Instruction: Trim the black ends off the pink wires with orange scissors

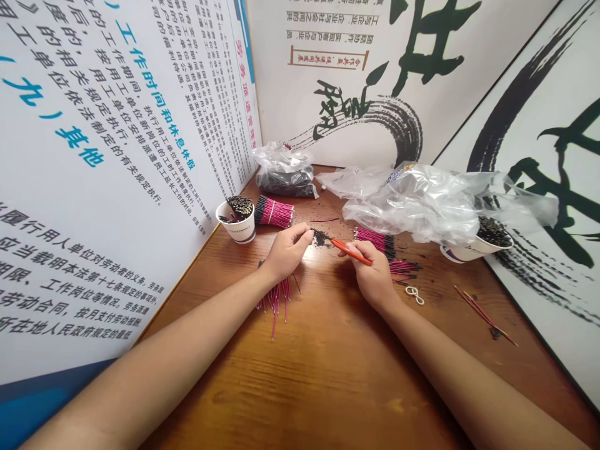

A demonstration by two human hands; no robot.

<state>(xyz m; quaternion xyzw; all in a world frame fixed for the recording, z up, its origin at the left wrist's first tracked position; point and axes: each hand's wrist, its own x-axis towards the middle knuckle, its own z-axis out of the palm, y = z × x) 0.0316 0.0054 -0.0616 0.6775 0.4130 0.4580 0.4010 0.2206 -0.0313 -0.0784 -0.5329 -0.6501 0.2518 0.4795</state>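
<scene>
My right hand (pixel 370 265) is closed around a slim orange tool (pixel 354 251) that looks like a pen or tweezers, its tip pointing left. That tip reaches a scatter of tiny black pieces (pixel 321 238) on the wooden table. On the other side of the scatter, my left hand (pixel 291 249) has thumb and fingers pinched together; whatever is between them is too small to make out. Loose pink wires (pixel 280 300) with pale ends lie partly under my left wrist. Beside my right hand are a bundle of pink wires with black ends (pixel 375 240) and looser black-tipped wires (pixel 403 269).
A paper cup (pixel 241 232) of black pieces stands at left, near a tied wire bundle (pixel 275 212). Behind are a bag of black material (pixel 285 178) and crumpled clear plastic (pixel 412 200) over a tilted cup (pixel 469 251). White loops (pixel 415 295) lie at right. Printed panels (pixel 328 140) wall the table.
</scene>
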